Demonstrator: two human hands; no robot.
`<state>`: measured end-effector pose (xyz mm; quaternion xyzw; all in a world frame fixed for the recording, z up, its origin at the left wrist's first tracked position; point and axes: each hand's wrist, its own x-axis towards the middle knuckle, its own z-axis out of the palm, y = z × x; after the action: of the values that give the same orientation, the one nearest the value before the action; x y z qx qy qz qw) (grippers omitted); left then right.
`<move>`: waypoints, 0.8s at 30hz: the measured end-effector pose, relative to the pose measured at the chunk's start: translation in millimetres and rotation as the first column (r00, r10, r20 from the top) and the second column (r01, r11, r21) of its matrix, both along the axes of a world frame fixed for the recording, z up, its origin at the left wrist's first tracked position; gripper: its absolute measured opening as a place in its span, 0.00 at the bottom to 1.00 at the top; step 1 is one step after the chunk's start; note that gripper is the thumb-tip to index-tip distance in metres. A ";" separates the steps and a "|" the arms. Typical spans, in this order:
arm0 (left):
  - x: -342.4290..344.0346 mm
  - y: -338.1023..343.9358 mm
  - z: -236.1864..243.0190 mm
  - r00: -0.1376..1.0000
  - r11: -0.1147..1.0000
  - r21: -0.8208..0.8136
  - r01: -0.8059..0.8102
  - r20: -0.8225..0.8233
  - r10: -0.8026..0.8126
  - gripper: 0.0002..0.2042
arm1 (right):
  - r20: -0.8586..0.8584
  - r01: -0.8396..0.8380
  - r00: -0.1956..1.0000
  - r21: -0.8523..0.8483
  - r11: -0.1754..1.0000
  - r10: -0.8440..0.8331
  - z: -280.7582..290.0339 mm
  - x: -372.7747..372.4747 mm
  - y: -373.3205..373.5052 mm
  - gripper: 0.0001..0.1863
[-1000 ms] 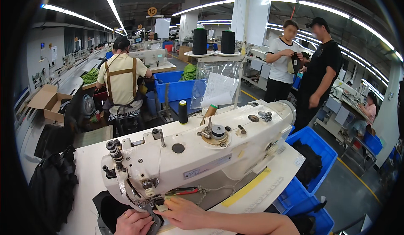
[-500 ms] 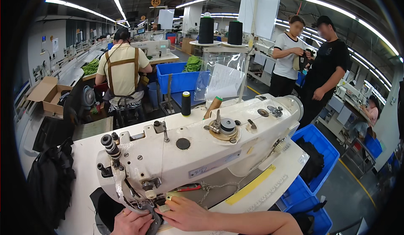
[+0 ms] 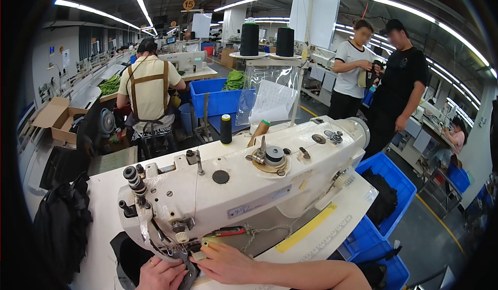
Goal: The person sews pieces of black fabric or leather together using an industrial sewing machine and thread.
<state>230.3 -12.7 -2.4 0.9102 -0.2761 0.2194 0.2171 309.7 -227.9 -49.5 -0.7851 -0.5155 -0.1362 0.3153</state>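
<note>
A white sewing machine (image 3: 244, 181) spans the table in front of me. Under its needle lies a dark fabric piece (image 3: 127, 253), partly hidden by the machine head and my hands. My left hand (image 3: 158, 274), with a ring, pinches a grey-black part of that piece just left of the needle. My right hand (image 3: 228, 264) is right of the presser foot, fingers curled on a small pale piece (image 3: 199, 255) at the work; exactly what it grips is partly hidden. Red-handled snips (image 3: 228, 232) on a cord lie under the machine arm.
Black fabric (image 3: 59, 227) is heaped at the table's left. Blue bins (image 3: 394, 165) with dark pieces stand at the right. Thread cones (image 3: 249, 41) stand on a rack behind. A co-worker (image 3: 145, 87) sits ahead left; two people (image 3: 353, 72) stand at the back right.
The view has shifted slightly. My hands stay at the needle with little movement. The two standing people have shifted, their hands still around a small dark and khaki item.
</note>
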 end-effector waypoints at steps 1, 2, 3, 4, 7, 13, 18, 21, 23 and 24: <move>-0.2 0.0 0.0 1.000 1.000 0.001 -0.002 0.000 0.002 0.09 | -0.002 0.008 1.000 -0.010 1.000 -0.008 -0.2 -0.4 0.0 0.15; -0.4 -0.1 0.0 1.000 1.000 0.002 -0.002 0.000 0.002 0.09 | -0.002 0.007 1.000 -0.010 1.000 -0.008 -0.2 -0.7 -0.2 0.15; -0.6 -0.3 0.0 1.000 1.000 0.006 -0.007 0.000 0.007 0.08 | 0.021 0.007 1.000 0.000 1.000 -0.007 0.0 -1.1 -0.6 0.15; -0.8 -0.4 0.0 1.000 1.000 0.010 -0.010 0.000 0.010 0.08 | 0.045 0.007 0.999 0.009 1.000 -0.008 0.3 -1.5 -1.2 0.16; -1.3 -0.9 -0.2 1.000 1.000 0.001 -0.014 -0.004 0.014 0.08 | 0.084 -0.015 0.996 -0.046 0.999 0.019 1.4 -2.3 -3.2 0.18; -2.1 0.0 -0.9 1.000 1.000 0.005 -0.010 0.000 0.010 0.08 | 0.052 -0.032 0.998 -0.107 0.994 0.038 2.6 -3.7 -3.9 0.23; -2.1 0.1 -1.8 1.000 1.000 -0.001 -0.018 -0.007 0.018 0.08 | 0.035 -0.007 0.999 -0.076 0.997 0.009 2.2 -3.9 -1.4 0.23; -1.8 -0.4 -1.3 1.000 1.000 -0.006 -0.012 -0.011 0.012 0.08 | 0.013 -0.003 1.000 -0.027 1.000 0.004 2.0 -3.3 -0.8 0.22; -1.9 -0.9 -0.7 1.000 1.000 -0.011 -0.004 -0.007 0.004 0.08 | -0.009 -0.001 1.000 -0.035 0.999 0.001 1.1 -2.8 -1.3 0.21; -2.1 -1.2 -0.3 1.000 1.000 -0.011 -0.008 -0.012 0.008 0.08 | -0.001 -0.011 1.000 -0.025 1.000 0.011 0.3 -2.7 -1.7 0.18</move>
<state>228.2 -13.9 -2.7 0.9113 -0.2701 0.2164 0.2230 306.9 -229.6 -49.2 -0.7861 -0.5213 -0.1276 0.3065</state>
